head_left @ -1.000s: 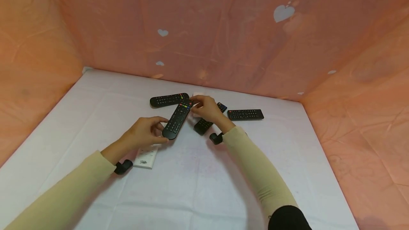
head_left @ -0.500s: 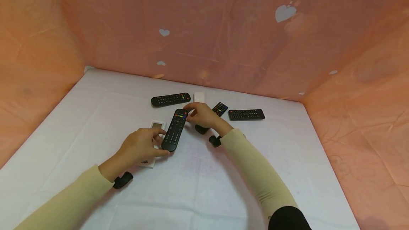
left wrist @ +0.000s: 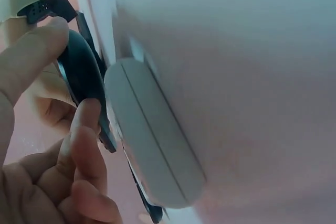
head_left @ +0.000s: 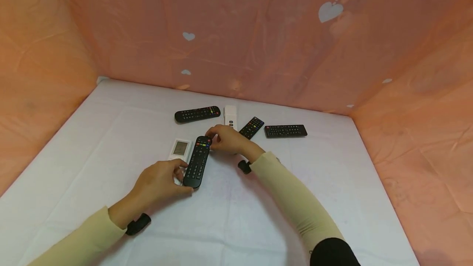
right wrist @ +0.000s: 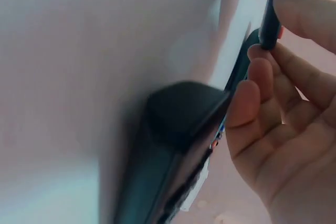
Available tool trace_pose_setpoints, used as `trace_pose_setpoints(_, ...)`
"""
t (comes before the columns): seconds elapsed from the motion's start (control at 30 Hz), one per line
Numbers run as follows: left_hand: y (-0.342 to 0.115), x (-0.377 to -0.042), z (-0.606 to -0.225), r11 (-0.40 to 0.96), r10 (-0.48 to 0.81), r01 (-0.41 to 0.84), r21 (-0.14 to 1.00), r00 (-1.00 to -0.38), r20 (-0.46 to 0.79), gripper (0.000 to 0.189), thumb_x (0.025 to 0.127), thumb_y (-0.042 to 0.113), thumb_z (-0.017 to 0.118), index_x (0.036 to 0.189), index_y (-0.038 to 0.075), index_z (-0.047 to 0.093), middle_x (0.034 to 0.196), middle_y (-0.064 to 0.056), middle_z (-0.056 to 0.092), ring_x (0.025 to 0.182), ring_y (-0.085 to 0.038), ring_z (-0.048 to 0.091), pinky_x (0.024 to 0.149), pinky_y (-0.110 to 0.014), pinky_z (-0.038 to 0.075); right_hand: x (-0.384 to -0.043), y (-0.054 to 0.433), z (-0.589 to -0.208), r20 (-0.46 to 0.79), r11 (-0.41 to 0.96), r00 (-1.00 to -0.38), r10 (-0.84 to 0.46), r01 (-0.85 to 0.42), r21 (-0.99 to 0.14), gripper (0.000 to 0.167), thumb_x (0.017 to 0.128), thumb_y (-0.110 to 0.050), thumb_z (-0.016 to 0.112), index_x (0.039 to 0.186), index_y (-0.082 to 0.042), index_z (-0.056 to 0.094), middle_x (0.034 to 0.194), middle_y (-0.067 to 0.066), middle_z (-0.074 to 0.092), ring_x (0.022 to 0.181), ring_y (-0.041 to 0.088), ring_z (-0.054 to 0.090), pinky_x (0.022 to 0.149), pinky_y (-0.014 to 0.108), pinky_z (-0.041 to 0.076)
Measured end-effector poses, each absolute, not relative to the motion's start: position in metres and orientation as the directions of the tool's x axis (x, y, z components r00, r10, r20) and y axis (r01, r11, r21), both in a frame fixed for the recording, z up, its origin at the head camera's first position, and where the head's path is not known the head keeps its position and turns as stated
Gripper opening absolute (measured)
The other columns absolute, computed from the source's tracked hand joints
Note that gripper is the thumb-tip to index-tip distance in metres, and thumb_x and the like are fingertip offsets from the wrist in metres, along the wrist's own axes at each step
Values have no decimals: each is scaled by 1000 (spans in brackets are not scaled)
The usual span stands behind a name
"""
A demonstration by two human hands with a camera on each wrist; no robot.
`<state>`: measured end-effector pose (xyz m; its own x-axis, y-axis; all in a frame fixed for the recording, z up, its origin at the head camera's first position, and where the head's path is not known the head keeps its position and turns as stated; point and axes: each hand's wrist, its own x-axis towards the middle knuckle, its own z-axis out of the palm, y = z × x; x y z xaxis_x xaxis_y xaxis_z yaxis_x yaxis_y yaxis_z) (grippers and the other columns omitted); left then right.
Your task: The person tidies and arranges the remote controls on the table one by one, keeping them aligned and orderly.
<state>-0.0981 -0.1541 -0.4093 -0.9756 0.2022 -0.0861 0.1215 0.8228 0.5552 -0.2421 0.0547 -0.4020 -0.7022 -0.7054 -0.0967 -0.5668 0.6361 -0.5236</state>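
A black remote control with coloured buttons near its far end is held between both hands, over the white table. My left hand pinches its near end between thumb and fingers. At the far end, my right hand grips it by thumb and fingertips, as the right wrist view shows with the remote's end. Beside the held remote, a white remote with a small screen lies partly hidden behind my left hand. In the left wrist view the white remote's rounded edge lies close by my fingers.
Behind lie a black remote and a white remote. A slanted black remote is partly covered by my right hand, and another black remote lies farther right. An orange cloth walls the table's back and sides.
Both hands have brought the black remote nearer and slightly left, turning it more upright in the view. The white remotes behind and beside it show more.
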Motion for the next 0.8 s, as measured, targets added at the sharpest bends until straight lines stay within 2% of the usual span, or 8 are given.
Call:
trace_pose_setpoints(0.33,-153,-90,-415,819,176,64,570,-974,-143,58,62,40,85,110,13,65,75,11,64,65,-9,52,60,-28,41,-236,49,-409,-137,649,-688,-713,-572,-502,37,85,-11,71,121,-5,63,117,10,65,91,18,60,81,26,49)
trace_pose_setpoints(0.63,-154,-90,-418,807,183,72,586,-974,-133,58,62,37,85,109,11,65,74,9,62,64,-10,50,59,-27,40,-235,44,-413,-148,654,-688,-711,-569,-498,37,85,-11,70,120,-4,63,117,9,65,92,17,60,80,25,49)
trace_pose_setpoints(0.8,-156,-92,-419,805,182,77,588,-976,-121,60,62,36,86,112,11,64,77,8,62,66,-11,50,60,-27,40,-236,42,-415,-136,657,-692,-709,-579,-484,39,85,-9,69,122,-3,62,118,11,65,98,19,60,86,29,50)
